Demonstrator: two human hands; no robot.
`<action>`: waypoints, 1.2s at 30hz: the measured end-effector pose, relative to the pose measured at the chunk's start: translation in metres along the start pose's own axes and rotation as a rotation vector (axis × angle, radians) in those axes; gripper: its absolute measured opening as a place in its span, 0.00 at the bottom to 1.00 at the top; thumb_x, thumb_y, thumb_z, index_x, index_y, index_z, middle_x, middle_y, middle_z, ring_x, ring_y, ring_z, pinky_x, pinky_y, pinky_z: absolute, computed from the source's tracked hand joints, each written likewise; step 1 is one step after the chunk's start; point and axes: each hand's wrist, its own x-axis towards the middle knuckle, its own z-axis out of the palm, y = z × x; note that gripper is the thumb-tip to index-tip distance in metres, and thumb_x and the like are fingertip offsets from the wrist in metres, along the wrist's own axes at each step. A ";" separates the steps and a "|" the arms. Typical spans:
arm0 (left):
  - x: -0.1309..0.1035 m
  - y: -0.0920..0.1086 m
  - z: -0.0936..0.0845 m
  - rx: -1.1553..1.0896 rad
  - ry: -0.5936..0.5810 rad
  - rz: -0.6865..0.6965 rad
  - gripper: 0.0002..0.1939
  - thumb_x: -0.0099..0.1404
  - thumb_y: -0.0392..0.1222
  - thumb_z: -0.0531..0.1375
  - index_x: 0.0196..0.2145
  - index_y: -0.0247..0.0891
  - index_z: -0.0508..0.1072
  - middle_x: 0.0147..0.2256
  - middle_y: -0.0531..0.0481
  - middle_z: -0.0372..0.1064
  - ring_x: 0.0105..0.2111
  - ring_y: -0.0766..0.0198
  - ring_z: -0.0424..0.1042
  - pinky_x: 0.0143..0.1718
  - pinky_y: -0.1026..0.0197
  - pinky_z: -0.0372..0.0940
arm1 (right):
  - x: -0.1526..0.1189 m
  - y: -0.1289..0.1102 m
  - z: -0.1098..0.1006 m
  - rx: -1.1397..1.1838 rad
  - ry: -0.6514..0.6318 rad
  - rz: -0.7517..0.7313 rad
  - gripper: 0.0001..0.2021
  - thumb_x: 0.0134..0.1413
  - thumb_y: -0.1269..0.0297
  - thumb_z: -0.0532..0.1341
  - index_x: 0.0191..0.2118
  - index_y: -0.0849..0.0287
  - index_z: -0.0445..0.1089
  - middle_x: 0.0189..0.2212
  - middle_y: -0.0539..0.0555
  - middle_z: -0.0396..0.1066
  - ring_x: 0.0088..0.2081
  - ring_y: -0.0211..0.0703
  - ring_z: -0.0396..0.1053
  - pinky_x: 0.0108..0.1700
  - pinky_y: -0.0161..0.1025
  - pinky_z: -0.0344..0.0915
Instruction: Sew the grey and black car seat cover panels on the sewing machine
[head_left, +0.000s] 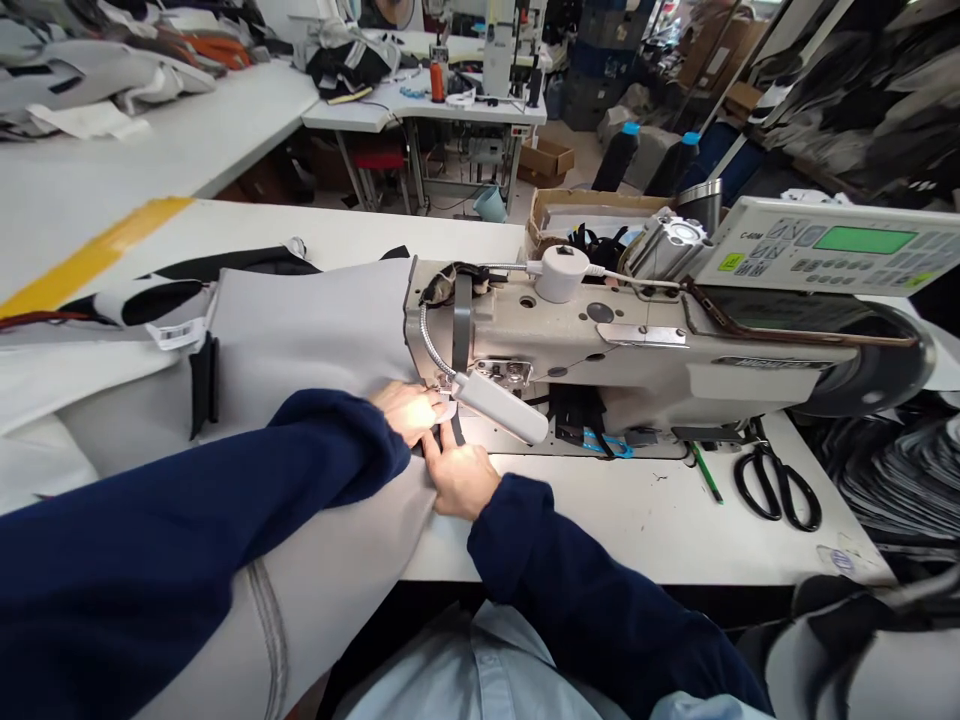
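A large piece of light grey fabric (315, 320) lies under the head of a sewing machine (570, 330) and hangs over the table's front edge. Close by the needle area, my left hand (409, 410) presses and grips the fabric, its fingers bent inward. My right hand (466, 480) is just below and to the right, thumb and forefinger closed on the fabric's edge. A short black strip (457, 428) shows beside the right fingertips. The white lamp (502, 407) on a bendable neck partly covers the sewing spot, and the needle itself is hard to make out.
Black-handled scissors (778, 485) and a green pencil (707, 472) lie right on the table (600, 530). Black pieces (577, 412) sit under the machine arm. A control panel (832, 245) and cardboard box (536, 215) stand behind. More fabric (75, 390) is piled left.
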 end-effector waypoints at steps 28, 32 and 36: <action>0.007 -0.006 0.006 0.053 -0.293 -0.043 0.15 0.62 0.35 0.53 0.45 0.37 0.74 0.28 0.43 0.73 0.33 0.54 0.73 0.35 0.56 0.62 | 0.010 -0.008 0.009 -0.233 0.080 -0.009 0.27 0.55 0.75 0.51 0.60 0.81 0.56 0.56 0.85 0.58 0.36 0.54 0.76 0.31 0.47 0.74; 0.009 -0.008 0.003 -0.006 -0.234 -0.058 0.14 0.64 0.36 0.53 0.44 0.39 0.75 0.32 0.43 0.75 0.34 0.55 0.74 0.36 0.56 0.62 | 0.012 -0.006 0.008 -0.231 0.075 0.009 0.26 0.57 0.75 0.49 0.61 0.80 0.56 0.56 0.84 0.57 0.37 0.53 0.76 0.33 0.48 0.74; 0.013 -0.007 0.000 -0.031 -0.268 -0.077 0.13 0.62 0.34 0.54 0.41 0.35 0.75 0.33 0.40 0.75 0.35 0.52 0.74 0.36 0.55 0.63 | 0.017 -0.004 0.010 -0.189 0.119 0.020 0.24 0.56 0.75 0.50 0.59 0.78 0.58 0.52 0.80 0.64 0.37 0.52 0.75 0.32 0.46 0.73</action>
